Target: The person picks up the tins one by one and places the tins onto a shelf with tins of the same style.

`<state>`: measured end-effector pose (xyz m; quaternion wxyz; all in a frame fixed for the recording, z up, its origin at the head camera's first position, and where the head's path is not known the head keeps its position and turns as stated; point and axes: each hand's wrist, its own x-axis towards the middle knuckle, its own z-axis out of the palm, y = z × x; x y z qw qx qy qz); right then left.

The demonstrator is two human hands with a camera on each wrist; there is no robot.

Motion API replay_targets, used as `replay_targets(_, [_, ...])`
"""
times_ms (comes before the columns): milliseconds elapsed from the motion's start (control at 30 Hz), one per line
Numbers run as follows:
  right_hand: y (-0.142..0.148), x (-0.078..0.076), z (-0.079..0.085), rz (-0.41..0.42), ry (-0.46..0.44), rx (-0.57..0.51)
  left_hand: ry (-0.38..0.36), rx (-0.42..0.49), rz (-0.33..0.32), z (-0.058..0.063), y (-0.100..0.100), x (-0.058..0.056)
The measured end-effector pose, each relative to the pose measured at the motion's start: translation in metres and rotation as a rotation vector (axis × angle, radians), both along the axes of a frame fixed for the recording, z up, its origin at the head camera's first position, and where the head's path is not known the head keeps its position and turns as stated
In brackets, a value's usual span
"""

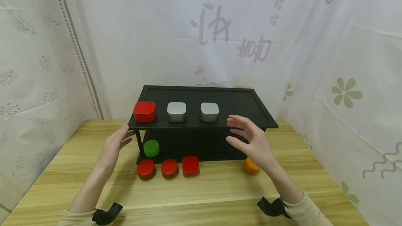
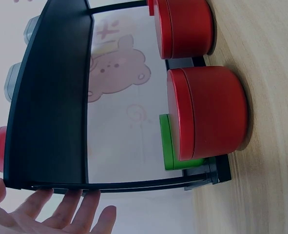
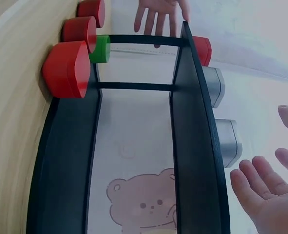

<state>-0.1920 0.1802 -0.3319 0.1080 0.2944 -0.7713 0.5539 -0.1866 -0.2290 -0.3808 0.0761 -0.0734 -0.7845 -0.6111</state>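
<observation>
A black two-tier shelf (image 1: 201, 94) stands on the table. My left hand (image 1: 113, 146) is at its left end, and in the left wrist view the fingertips (image 2: 87, 204) rest along the side of the upper tier. My right hand (image 1: 251, 140) hovers by the right part of the top's front edge, fingers loosely bent with nothing in them. A rounded-square red tin (image 1: 144, 112) and two silver tins, one in the middle (image 1: 176, 112) and one nearer my right hand (image 1: 209, 112), sit in a row on top. A green round tin (image 1: 151, 148) is on the lower tier, at the left.
On the table before the shelf stand two red round tins, one (image 1: 146, 169) left of the other (image 1: 169, 168), and a red rounded-square tin (image 1: 190, 166). An orange round tin (image 1: 251, 166) is partly hidden by my right wrist. Patterned white curtains (image 1: 163, 44) surround the wooden table (image 1: 188, 198).
</observation>
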Motion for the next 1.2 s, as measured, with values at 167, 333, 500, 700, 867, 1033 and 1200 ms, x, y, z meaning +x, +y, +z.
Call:
replay_targets(167, [-0.004,0.002,-0.006,0.003,-0.017,0.014,-0.002,-0.001,0.001,0.000,0.000,0.000])
replay_targets(333, [-0.008,0.003,-0.013,0.031,-0.026,0.012,-0.004,-0.006,0.001,0.000,0.000,0.000])
replay_targets(500, [-0.011,0.002,-0.019,0.054,-0.050,0.004,-0.006,-0.003,0.000,0.000,0.000,0.000])
replay_targets(700, [-0.018,0.000,-0.026,0.059,-0.094,0.010,-0.003,0.001,-0.003,0.000,-0.002,0.001])
replay_targets(867, [-0.025,-0.003,-0.037,0.065,-0.107,0.038,-0.013,-0.008,0.000,0.001,-0.001,0.001])
replay_targets(1033, [-0.030,-0.005,-0.048,0.076,-0.117,0.061,-0.016,-0.006,-0.001,0.002,0.000,0.001])
replay_targets(1200, [-0.036,-0.006,-0.054,0.085,-0.131,0.077,-0.021,-0.009,0.005,0.003,0.000,0.001])
